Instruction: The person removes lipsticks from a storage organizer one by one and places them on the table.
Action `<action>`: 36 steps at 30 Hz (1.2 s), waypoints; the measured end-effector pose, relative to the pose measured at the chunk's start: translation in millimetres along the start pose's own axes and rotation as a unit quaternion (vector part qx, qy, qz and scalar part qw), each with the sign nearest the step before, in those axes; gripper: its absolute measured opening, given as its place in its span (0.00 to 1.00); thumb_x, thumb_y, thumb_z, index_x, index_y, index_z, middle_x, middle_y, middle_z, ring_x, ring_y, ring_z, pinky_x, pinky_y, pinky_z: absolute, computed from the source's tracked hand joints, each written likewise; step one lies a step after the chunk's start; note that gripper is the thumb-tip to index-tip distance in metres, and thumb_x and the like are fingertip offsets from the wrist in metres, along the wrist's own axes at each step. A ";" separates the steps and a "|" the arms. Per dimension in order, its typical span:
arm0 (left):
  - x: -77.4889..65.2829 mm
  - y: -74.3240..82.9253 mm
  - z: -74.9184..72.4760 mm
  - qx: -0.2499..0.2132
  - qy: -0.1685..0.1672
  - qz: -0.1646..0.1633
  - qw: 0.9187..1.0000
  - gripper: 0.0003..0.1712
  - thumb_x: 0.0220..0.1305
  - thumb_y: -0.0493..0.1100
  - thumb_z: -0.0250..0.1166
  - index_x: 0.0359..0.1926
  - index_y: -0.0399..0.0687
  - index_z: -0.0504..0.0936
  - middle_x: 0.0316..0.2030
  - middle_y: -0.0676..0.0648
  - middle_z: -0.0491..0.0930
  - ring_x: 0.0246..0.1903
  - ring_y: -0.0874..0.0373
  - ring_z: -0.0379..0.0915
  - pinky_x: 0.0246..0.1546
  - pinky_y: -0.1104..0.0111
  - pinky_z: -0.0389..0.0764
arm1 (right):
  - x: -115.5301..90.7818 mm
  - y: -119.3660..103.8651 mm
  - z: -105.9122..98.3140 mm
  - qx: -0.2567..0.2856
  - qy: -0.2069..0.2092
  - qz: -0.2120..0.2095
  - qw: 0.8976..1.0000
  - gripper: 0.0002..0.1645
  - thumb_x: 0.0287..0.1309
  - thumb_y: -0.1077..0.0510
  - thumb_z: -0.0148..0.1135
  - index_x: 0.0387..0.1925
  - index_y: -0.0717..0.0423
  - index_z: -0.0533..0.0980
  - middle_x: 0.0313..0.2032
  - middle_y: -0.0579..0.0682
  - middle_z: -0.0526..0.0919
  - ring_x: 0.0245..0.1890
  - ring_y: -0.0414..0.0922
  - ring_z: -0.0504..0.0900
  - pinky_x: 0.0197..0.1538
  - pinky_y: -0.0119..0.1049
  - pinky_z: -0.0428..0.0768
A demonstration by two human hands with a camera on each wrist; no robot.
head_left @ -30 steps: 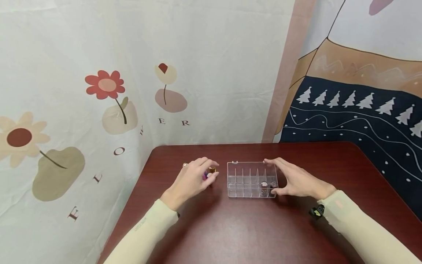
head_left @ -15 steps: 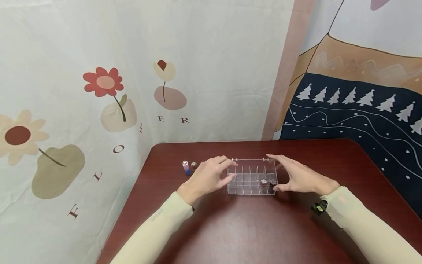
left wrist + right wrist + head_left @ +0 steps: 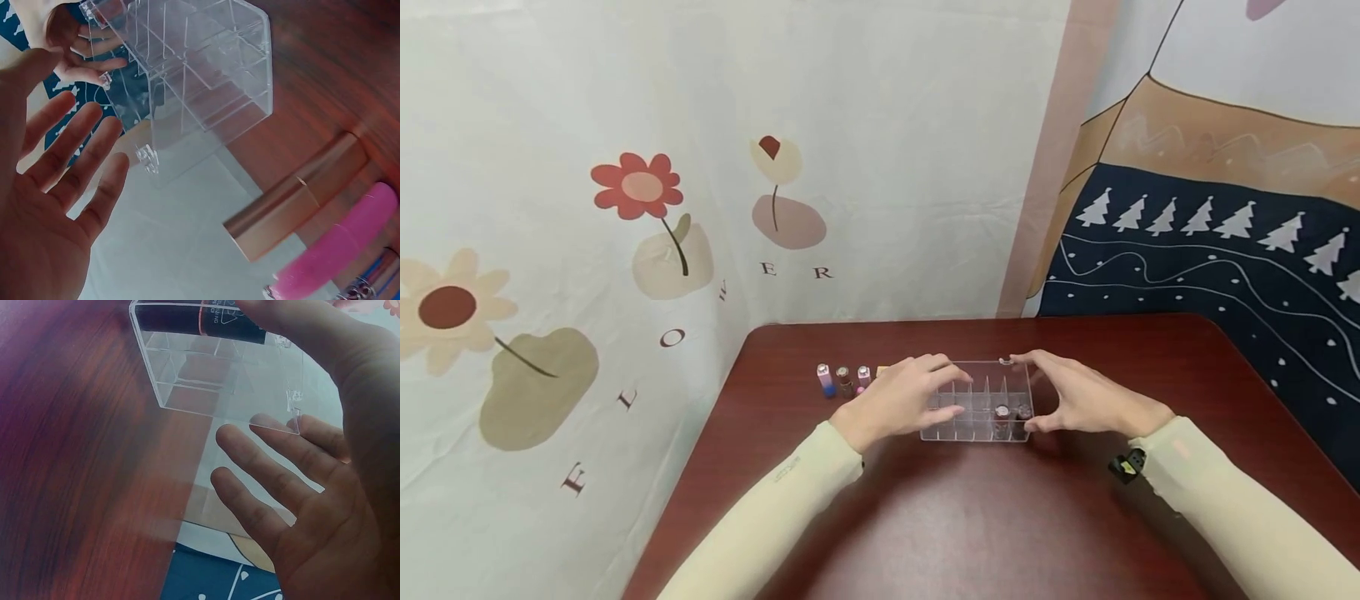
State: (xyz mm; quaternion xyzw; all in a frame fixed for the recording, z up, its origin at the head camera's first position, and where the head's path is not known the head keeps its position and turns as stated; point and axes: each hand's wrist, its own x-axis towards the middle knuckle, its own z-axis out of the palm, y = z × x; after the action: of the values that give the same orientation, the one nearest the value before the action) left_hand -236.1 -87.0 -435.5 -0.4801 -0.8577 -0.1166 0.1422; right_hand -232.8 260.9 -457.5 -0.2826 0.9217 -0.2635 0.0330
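A clear plastic divided box [image 3: 955, 432] stands on the table, with two dark tubes [image 3: 1002, 423] upright in compartments at its right end. One of them, a black tube [image 3: 169, 320] with lettering, shows through the wall in the right wrist view. My right hand [image 3: 1086, 396] holds the box's right end, thumb at the front and fingers at the back corner. Over the box's left part hovers my left hand [image 3: 906, 396], fingers spread and holding nothing. Beside the left hand, a copper-gold tube [image 3: 300, 197] and a bright pink tube [image 3: 340, 244] appear in the left wrist view.
Left of the box stands a row of lipstick-like tubes, among them a pink-and-blue tube [image 3: 826, 381] and a brown tube [image 3: 845, 382]; the left hand partly covers the row. A printed cloth [image 3: 880, 167] hangs behind the reddish-brown table [image 3: 940, 517].
My left hand has moved right, from the tubes to over the box's left part, uncovering several tubes. The right hand and the box stay about where they were.
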 end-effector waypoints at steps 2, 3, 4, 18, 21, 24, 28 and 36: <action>4.1 0.7 -0.9 -0.007 -0.013 0.000 1.000 0.24 0.78 0.58 0.79 0.67 0.57 0.90 0.58 0.54 0.91 0.49 0.58 0.89 0.55 0.63 0.91 | 1.5 -1.3 -0.6 0.000 -0.001 -0.001 1.000 0.62 0.54 0.47 0.95 0.84 0.54 0.70 0.72 0.58 0.87 0.65 0.53 0.90 0.72 0.67 0.88; 5.9 1.3 -1.0 -0.012 -0.020 -0.001 1.000 0.25 0.78 0.59 0.79 0.68 0.57 0.90 0.58 0.54 0.90 0.49 0.58 0.88 0.55 0.63 0.91 | 2.0 -1.8 -0.9 0.000 -0.002 -0.002 1.000 0.62 0.54 0.48 0.95 0.83 0.54 0.70 0.71 0.58 0.87 0.65 0.52 0.90 0.72 0.67 0.88; 7.9 2.1 -1.0 -0.017 -0.026 -0.003 1.000 0.25 0.78 0.59 0.79 0.69 0.58 0.90 0.58 0.54 0.90 0.49 0.58 0.88 0.54 0.64 0.90 | 2.3 -2.4 -1.0 0.000 -0.003 -0.002 1.000 0.61 0.54 0.48 0.95 0.82 0.54 0.71 0.71 0.57 0.88 0.65 0.52 0.91 0.72 0.67 0.88; 31.8 9.2 13.0 -0.021 -0.068 -0.009 0.997 0.27 0.79 0.60 0.78 0.71 0.57 0.90 0.62 0.52 0.91 0.51 0.58 0.89 0.56 0.65 0.92 | 4.9 -2.4 -1.6 -0.011 0.002 -0.012 1.000 0.58 0.52 0.49 0.95 0.79 0.53 0.72 0.68 0.56 0.88 0.63 0.51 0.89 0.68 0.63 0.91; 35.9 10.2 18.0 -0.018 -0.078 -0.005 0.997 0.27 0.80 0.61 0.77 0.71 0.57 0.90 0.63 0.52 0.91 0.55 0.58 0.90 0.59 0.64 0.92 | 4.9 -1.4 -1.5 -0.011 -0.001 -0.014 1.000 0.57 0.52 0.48 0.95 0.78 0.53 0.72 0.68 0.55 0.89 0.63 0.50 0.90 0.69 0.63 0.91; 40.3 11.8 22.3 -0.020 -0.080 0.007 0.997 0.27 0.81 0.61 0.76 0.71 0.56 0.90 0.63 0.52 0.91 0.58 0.57 0.90 0.61 0.64 0.92 | 4.0 -0.4 -1.7 -0.011 -0.001 -0.015 1.000 0.57 0.52 0.48 0.95 0.77 0.52 0.72 0.67 0.53 0.89 0.63 0.49 0.90 0.69 0.62 0.91; 45.4 13.2 28.2 -0.026 -0.085 0.008 0.996 0.26 0.81 0.61 0.76 0.70 0.56 0.90 0.62 0.52 0.91 0.58 0.58 0.91 0.64 0.66 0.91 | 4.4 0.0 -2.3 -0.011 0.002 -0.020 1.000 0.57 0.52 0.48 0.96 0.77 0.53 0.73 0.67 0.53 0.89 0.63 0.49 0.90 0.69 0.62 0.91; 50.5 16.2 38.4 -0.044 -0.107 0.000 0.993 0.22 0.82 0.60 0.75 0.68 0.57 0.91 0.59 0.57 0.92 0.60 0.62 0.91 0.69 0.69 0.87 | 5.1 0.8 -1.3 -0.012 0.000 -0.024 1.000 0.58 0.52 0.48 0.96 0.78 0.54 0.73 0.68 0.53 0.88 0.63 0.49 0.90 0.69 0.62 0.90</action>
State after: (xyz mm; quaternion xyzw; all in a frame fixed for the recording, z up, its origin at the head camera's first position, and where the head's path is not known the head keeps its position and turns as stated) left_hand -252.4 -25.8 -452.4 -0.4954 -0.8621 -0.1027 0.0285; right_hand -237.8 259.4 -456.3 -0.3047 0.9178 -0.2535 0.0233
